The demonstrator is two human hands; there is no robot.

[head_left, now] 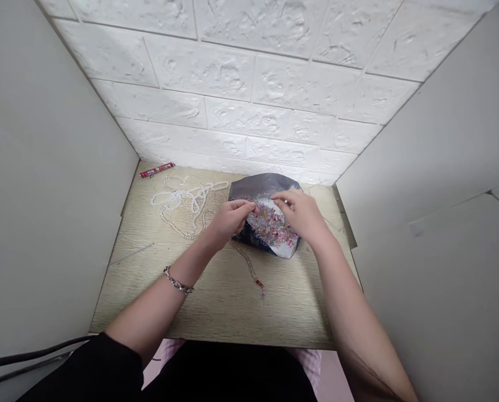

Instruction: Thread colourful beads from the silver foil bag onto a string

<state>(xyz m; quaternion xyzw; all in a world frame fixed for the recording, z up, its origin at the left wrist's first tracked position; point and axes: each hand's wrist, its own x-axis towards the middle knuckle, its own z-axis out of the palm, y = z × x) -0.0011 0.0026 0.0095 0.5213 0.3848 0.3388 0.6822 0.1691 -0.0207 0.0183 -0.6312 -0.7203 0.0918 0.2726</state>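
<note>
Many small glossy beads in pink, red and clear tones (274, 229), head view, lie heaped on an opened grey and dark-blue plastic bag (266, 183), mid-table toward the textured white brick-pattern wall (249, 72). Bag sits directly under the hands, probably to keep beads within short reach and stop them rolling. A thin pale beaded strand with a red-and-pink end (247, 259) trails below the left hand (228, 220) onto the pale wood-grain tabletop (216, 307); slack likely leaves its end free. Left hand: thumb and forefinger pinched together above the bag's left side; whatever sits between them, too small to tell. Right hand (300, 209): over the bag's right side, wrist bent inward, thumb and forefinger near each other; whether they meet or hold anything, cannot tell. Both forearms angle inward.
</note>
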